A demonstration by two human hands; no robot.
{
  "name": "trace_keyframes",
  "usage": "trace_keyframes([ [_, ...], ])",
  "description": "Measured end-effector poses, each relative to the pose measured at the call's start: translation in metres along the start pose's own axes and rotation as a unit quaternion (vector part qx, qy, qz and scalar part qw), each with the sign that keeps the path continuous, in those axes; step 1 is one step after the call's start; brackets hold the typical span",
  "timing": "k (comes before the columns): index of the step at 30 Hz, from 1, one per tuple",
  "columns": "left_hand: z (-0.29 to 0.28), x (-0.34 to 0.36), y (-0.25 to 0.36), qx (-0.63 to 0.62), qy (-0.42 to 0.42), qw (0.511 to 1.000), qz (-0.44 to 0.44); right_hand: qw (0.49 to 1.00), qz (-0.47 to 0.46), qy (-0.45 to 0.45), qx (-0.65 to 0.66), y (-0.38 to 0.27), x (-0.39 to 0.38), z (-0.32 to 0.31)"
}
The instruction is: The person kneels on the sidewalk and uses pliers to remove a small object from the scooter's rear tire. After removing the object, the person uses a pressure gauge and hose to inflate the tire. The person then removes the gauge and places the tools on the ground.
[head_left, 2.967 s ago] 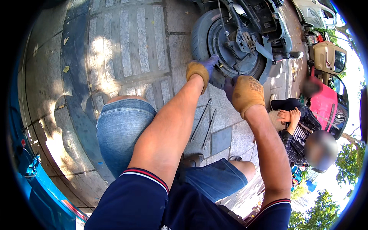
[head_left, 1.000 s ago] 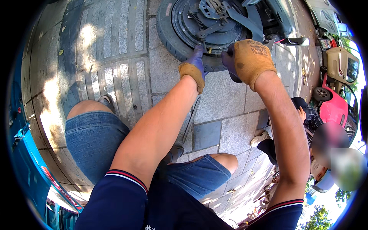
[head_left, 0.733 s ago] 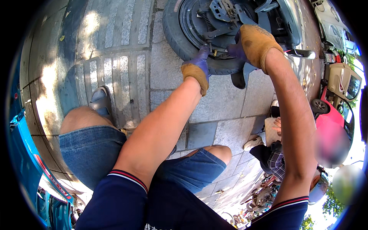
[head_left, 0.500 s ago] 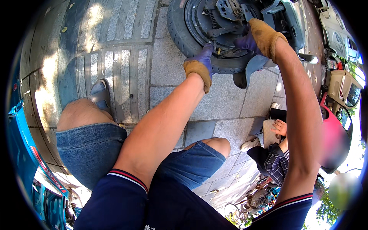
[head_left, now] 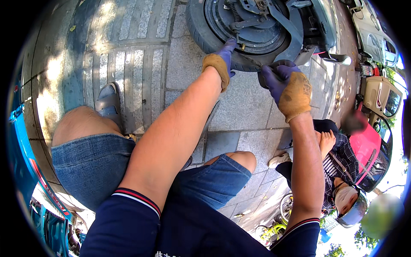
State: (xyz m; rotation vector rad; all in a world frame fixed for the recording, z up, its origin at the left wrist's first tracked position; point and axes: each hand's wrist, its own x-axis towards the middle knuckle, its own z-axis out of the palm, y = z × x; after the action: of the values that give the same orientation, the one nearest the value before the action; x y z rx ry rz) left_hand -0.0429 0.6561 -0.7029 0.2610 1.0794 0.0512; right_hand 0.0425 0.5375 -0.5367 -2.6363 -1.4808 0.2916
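Note:
A scooter wheel with a black tyre [head_left: 198, 30] and a dark metal drum hub [head_left: 261, 36] fills the top middle. My left hand [head_left: 220, 61], in a purple glove with a brown cuff, is closed at the lower end of a small lever arm beside a coil spring [head_left: 235, 13]. Its fingertips cover what they grip. My right hand [head_left: 287, 88], gloved alike, is closed just below the tyre's lower right edge. A thin dark piece shows by its fingers, too small to name. Behind that hand is the dark mudguard end [head_left: 262, 81].
A curved grey swingarm [head_left: 287, 28] and black bodywork [head_left: 321, 25] lie right of the wheel. Stone paving [head_left: 244, 111] spreads below it. A person in a helmet [head_left: 354, 210] is at the right, near a red vehicle [head_left: 368, 150]. Parked cars [head_left: 383, 92] stand beyond.
My right hand has come down from the hub to beside the tyre's lower right edge. My left hand stays by the lever. The person at the right has shifted, and the helmet now shows.

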Motion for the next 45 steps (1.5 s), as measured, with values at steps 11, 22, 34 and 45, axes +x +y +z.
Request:
trace_keyframes([
  [11, 0.001, 0.049, -0.022, -0.070, 0.050, 0.994, 0.063, 0.970, -0.101, -0.042, -0.217, -0.035, 0.013, 0.014],
  [22, 0.016, -0.009, -0.007, -0.052, 0.114, 0.990, 0.069, 0.954, -0.041, -0.232, -0.186, -0.027, 0.114, -0.028],
  [34, 0.011, 0.016, -0.002, 0.020, 0.065, 0.998, 0.003, 0.949, 0.061, -0.294, 0.102, 0.045, 0.126, -0.040],
  [45, -0.038, -0.024, -0.020, 0.136, -0.037, 0.983, 0.114, 0.901, 0.192, -0.068, 0.383, 0.087, -0.136, -0.010],
])
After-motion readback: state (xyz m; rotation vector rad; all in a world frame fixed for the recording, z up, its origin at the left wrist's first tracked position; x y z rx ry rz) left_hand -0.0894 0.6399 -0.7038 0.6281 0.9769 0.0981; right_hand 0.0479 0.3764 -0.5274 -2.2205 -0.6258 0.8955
